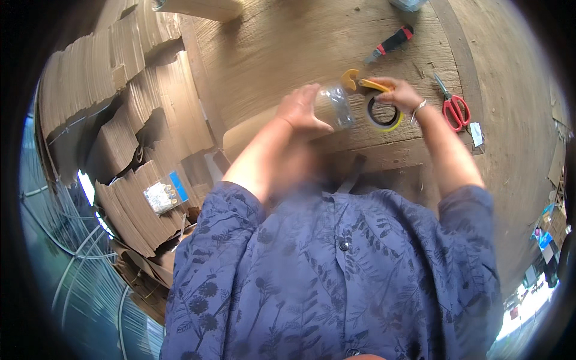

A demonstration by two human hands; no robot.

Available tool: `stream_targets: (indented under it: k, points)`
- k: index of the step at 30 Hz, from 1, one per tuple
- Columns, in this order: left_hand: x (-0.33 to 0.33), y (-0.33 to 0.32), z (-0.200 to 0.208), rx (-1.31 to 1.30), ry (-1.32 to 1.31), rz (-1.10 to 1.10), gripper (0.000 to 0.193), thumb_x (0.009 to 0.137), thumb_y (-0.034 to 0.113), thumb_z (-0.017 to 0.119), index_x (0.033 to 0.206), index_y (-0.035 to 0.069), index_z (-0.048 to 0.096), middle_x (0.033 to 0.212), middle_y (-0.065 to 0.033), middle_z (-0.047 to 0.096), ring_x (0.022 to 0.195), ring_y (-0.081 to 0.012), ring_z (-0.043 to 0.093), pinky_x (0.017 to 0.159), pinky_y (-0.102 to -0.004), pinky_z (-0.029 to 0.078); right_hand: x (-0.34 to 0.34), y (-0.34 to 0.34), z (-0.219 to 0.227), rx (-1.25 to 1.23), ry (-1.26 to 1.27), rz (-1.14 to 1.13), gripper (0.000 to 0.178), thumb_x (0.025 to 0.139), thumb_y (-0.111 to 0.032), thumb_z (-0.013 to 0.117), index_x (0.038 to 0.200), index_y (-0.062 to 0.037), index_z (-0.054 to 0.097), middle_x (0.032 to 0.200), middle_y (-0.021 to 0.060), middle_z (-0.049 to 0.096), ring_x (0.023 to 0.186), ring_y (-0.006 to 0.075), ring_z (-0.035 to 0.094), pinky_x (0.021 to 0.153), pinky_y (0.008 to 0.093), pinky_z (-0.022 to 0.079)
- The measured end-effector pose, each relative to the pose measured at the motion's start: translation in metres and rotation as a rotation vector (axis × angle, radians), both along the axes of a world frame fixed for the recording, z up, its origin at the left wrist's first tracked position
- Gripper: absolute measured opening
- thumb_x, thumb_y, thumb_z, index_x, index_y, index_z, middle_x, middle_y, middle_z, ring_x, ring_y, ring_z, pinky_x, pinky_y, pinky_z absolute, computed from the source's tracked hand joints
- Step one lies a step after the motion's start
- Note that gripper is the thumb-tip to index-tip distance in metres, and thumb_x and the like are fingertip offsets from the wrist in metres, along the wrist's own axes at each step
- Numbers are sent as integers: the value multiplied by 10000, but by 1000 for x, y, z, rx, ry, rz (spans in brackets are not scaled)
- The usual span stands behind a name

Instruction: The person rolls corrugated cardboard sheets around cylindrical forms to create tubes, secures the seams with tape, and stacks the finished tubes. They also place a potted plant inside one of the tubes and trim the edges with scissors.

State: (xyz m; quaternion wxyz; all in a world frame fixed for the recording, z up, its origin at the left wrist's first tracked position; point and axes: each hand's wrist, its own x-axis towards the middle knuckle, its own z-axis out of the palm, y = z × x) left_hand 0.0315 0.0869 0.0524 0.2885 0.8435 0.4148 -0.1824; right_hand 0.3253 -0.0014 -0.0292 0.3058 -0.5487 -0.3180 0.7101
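A brown paper or cardboard cylinder (255, 128) lies slantwise near the table's front edge. Its right end carries a shiny, clear plastic layer (340, 107). My left hand (298, 111) is closed over the cylinder close to that end, thumb on the near side. Just right of it, my right hand (401, 94) grips the yellow handle of a tape dispenser (375, 85). The dispenser's yellow-rimmed roll with a dark core hangs below the fingers, and its curved yellow front part points toward the plastic-covered end. My right fingertips are partly hidden by the handle.
A red-and-black utility knife (393, 43) lies beyond my right hand, and red-handled scissors (453, 105) lie to its right beside a small white paper piece (476, 134). Stacked cardboard (126, 114) fills the left side. Another brown roll (201, 7) sits at the far edge.
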Motion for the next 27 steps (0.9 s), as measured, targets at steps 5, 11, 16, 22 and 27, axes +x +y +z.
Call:
stream_targets:
  k: [5, 11, 16, 22, 27]
  points:
    - [-20, 22, -35, -77, -101, 11, 1150, 533, 584, 895, 1449, 49, 452, 1434, -196, 527, 1336, -347, 496, 1108, -425, 417, -58, -164, -13, -19, 16, -249, 647, 816, -57, 755, 1422, -7, 534, 1473, 102, 531, 1321, 193, 520, 1120, 329, 406]
    - [-12, 32, -26, -227, -82, 46, 1095, 573, 483, 901, 1466, 55, 433, 1454, -179, 510, 1368, -321, 470, 1145, -397, 383, -88, -208, 67, -169, -150, 91, 678, 768, -84, 782, 1406, -32, 559, 1399, 126, 607, 1285, 216, 572, 1117, 333, 410]
    - [-4, 52, -19, -476, -274, 41, 973, 631, 434, 888, 1419, 34, 481, 1384, -178, 577, 1308, -306, 533, 1102, -397, 412, -136, -51, -13, -147, -151, 401, 539, 734, -219, 801, 1248, -95, 699, 995, 91, 766, 799, 216, 724, 680, 352, 574]
    - [-18, 65, -37, -231, -361, 285, 906, 666, 314, 873, 1424, 58, 449, 1439, -159, 495, 1313, -283, 490, 1079, -408, 406, -219, -62, 20, 249, -153, 682, 603, 726, -300, 773, 1314, -207, 674, 1235, 132, 699, 1122, 313, 662, 989, 376, 508]
    - [-13, -3, -28, 493, -370, -14, 1019, 632, 480, 872, 1454, 101, 403, 1426, -172, 473, 1313, -343, 462, 1084, -472, 373, -161, -100, 37, -63, -319, 592, 648, 734, -322, 779, 1360, -241, 632, 1192, 150, 708, 1083, 325, 676, 955, 399, 524]
